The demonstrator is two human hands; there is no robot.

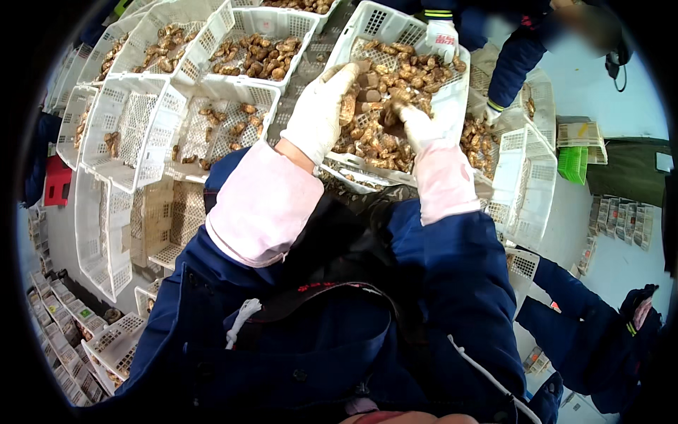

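Note:
A white plastic crate [452, 106] of brown mushrooms [378, 145] lies in front of me, its mushrooms loosely heaped. My left hand [321, 106], in a white glove, is at the crate's left side, closed around several mushrooms [347, 109] that show along its fingers. Over the heap, my right hand [420, 127], also gloved, has its fingertips closed on a dark mushroom [393, 114]; the fingers are slightly blurred. Pink sleeve cuffs cover both my wrists.
Left of me stand several white crates, some with many mushrooms [258, 56], one with a few [236, 127]. Across the crate, a co-worker's gloved hand [443, 39] rests at its far right corner. A green basket [573, 164] is at right, a red stool [58, 180] at far left.

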